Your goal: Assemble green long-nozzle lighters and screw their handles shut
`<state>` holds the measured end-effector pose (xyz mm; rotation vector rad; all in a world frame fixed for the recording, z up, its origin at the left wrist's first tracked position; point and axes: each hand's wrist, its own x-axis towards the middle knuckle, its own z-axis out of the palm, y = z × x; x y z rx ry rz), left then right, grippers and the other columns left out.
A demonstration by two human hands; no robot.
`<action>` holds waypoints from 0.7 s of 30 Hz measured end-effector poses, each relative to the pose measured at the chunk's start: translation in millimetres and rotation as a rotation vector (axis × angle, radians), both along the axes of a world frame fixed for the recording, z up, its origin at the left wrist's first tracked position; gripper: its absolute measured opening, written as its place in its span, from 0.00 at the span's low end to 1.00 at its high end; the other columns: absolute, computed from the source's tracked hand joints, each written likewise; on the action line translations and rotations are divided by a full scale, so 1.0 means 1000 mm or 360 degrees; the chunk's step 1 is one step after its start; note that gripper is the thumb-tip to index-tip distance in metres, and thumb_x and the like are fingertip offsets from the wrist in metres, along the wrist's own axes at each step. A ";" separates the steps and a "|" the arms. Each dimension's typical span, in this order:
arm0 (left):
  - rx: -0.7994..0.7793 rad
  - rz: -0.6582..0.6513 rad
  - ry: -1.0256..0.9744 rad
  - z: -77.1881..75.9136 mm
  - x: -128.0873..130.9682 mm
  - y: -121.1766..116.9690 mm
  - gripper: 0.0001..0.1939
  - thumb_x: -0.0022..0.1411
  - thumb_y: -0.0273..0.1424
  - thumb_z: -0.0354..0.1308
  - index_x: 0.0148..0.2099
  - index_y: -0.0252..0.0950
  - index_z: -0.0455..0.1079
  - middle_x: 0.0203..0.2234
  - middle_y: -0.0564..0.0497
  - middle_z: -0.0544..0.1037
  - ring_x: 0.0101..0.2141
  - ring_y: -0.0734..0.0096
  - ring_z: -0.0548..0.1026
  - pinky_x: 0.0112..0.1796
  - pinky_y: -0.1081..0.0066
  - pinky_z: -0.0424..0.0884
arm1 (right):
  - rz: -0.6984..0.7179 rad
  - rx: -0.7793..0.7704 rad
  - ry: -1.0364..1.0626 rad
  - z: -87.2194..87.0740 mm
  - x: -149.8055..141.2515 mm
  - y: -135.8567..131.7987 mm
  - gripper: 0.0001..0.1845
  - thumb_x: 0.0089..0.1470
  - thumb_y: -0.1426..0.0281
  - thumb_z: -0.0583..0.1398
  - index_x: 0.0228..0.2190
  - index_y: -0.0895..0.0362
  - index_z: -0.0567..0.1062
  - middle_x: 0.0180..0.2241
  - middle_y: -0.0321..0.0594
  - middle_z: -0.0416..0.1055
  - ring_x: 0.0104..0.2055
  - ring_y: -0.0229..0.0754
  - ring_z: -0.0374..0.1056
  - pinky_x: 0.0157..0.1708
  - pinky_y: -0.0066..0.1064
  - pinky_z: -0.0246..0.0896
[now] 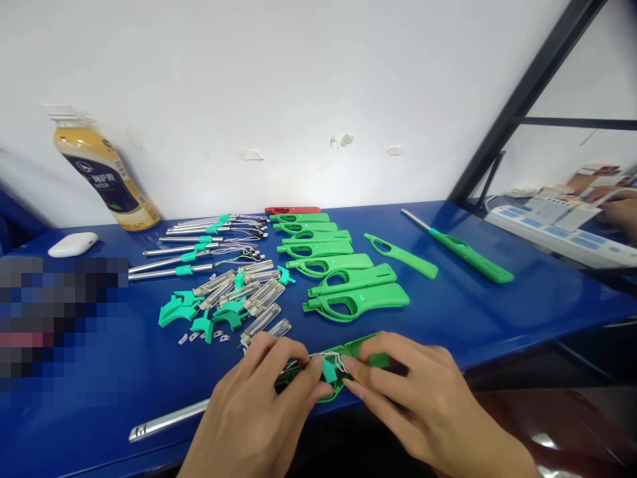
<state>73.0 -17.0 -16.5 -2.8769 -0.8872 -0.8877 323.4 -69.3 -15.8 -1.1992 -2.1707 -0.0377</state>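
Note:
Both hands work at an opened green lighter casing (pixel 354 348) near the table's front edge. My left hand (pixel 259 392) is closed around its left end, where a silver metal tube (pixel 166 419) sticks out to the left. My right hand (pixel 408 382) pinches at the casing's right part, its fingertips beside white wires (pixel 338 360). Between the hands sits a teal trigger piece (pixel 329 370) inside the casing. Just beyond lie clear fuel tanks (pixel 261 318), loose teal plastic pieces (pixel 179 307) and tiny white bits (pixel 217 334).
Several green casings (pixel 368 300) and one red casing (pixel 292 210) are lined up behind. Metal tubes with wires (pixel 174 271) lie at left. A complete green lighter (pixel 470 255) rests at right, near a power strip (pixel 562 232). A bottle (pixel 107 176) and white case (pixel 73 244) stand far left.

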 end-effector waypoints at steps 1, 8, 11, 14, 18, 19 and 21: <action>0.0010 -0.0004 0.0003 0.001 0.000 0.000 0.09 0.77 0.27 0.56 0.53 0.38 0.76 0.41 0.48 0.76 0.41 0.64 0.71 0.37 0.67 0.78 | 0.0002 -0.0004 -0.0028 0.000 0.000 0.000 0.08 0.72 0.68 0.59 0.43 0.52 0.80 0.39 0.36 0.77 0.37 0.36 0.76 0.34 0.28 0.65; 0.0053 -0.0060 0.0097 -0.003 -0.006 0.001 0.13 0.78 0.27 0.54 0.57 0.39 0.76 0.44 0.48 0.78 0.42 0.62 0.73 0.39 0.63 0.81 | -0.0061 -0.0017 -0.0098 0.002 0.003 -0.007 0.14 0.73 0.70 0.56 0.53 0.51 0.78 0.41 0.39 0.75 0.38 0.38 0.76 0.32 0.29 0.68; 0.0068 -0.0100 0.0165 -0.004 -0.011 0.002 0.14 0.78 0.27 0.53 0.58 0.43 0.77 0.46 0.49 0.80 0.44 0.61 0.75 0.42 0.61 0.81 | -0.0192 -0.0030 -0.0087 0.004 0.013 -0.011 0.24 0.72 0.74 0.51 0.64 0.50 0.72 0.44 0.43 0.71 0.39 0.38 0.75 0.34 0.29 0.72; 0.0130 -0.0078 0.0174 -0.002 -0.013 0.001 0.15 0.78 0.27 0.52 0.58 0.43 0.78 0.47 0.48 0.81 0.46 0.59 0.77 0.43 0.61 0.81 | -0.0293 0.0076 -0.0017 0.005 0.026 -0.011 0.31 0.72 0.76 0.50 0.72 0.51 0.63 0.40 0.42 0.68 0.35 0.37 0.71 0.35 0.26 0.73; 0.0156 0.0017 0.0119 0.002 -0.013 -0.003 0.16 0.79 0.28 0.51 0.59 0.42 0.77 0.49 0.47 0.81 0.47 0.58 0.78 0.47 0.58 0.80 | -0.0308 0.0269 0.0021 0.006 0.037 -0.007 0.35 0.71 0.78 0.56 0.74 0.49 0.60 0.40 0.40 0.75 0.39 0.38 0.74 0.40 0.26 0.72; 0.0171 0.0051 0.0092 0.003 -0.013 -0.003 0.15 0.78 0.29 0.52 0.60 0.40 0.76 0.49 0.46 0.81 0.48 0.57 0.78 0.48 0.58 0.80 | -0.0286 0.0310 0.0035 0.006 0.038 -0.006 0.34 0.70 0.79 0.57 0.73 0.49 0.62 0.42 0.40 0.77 0.41 0.39 0.75 0.43 0.29 0.72; 0.0196 0.0099 0.0052 0.004 -0.012 -0.004 0.15 0.78 0.28 0.54 0.61 0.38 0.75 0.49 0.44 0.80 0.49 0.57 0.77 0.48 0.59 0.80 | -0.0218 0.0375 0.0038 0.006 0.039 -0.004 0.31 0.68 0.79 0.61 0.68 0.50 0.69 0.45 0.38 0.80 0.45 0.42 0.75 0.50 0.34 0.71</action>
